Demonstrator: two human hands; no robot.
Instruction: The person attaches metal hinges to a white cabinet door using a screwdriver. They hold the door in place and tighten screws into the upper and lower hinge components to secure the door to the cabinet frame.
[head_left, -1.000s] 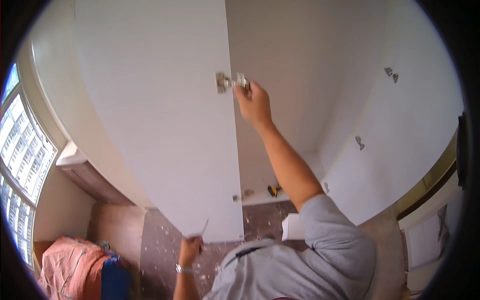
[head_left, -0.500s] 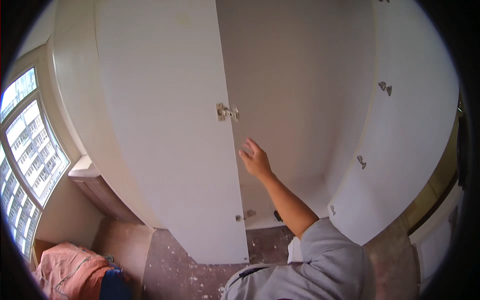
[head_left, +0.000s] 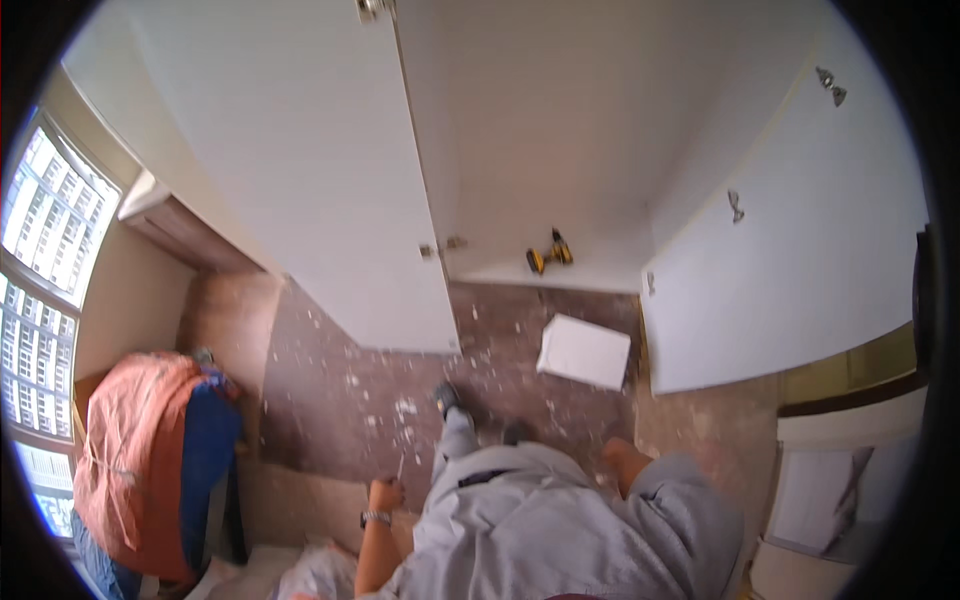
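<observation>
Beside a grey cloth shirt [head_left: 540,520], the left hand [head_left: 386,494] clasped a slim, pale rod-like tool [head_left: 402,466], shaft clear, seemingly for readiness; the right hand's [head_left: 614,450] grip could not be told. A yellow-and-black power drill [head_left: 550,256] lay apart, apparently parked.

Window [head_left: 50,210] glares at left; soft indoor light, bowed edges, black rim
</observation>
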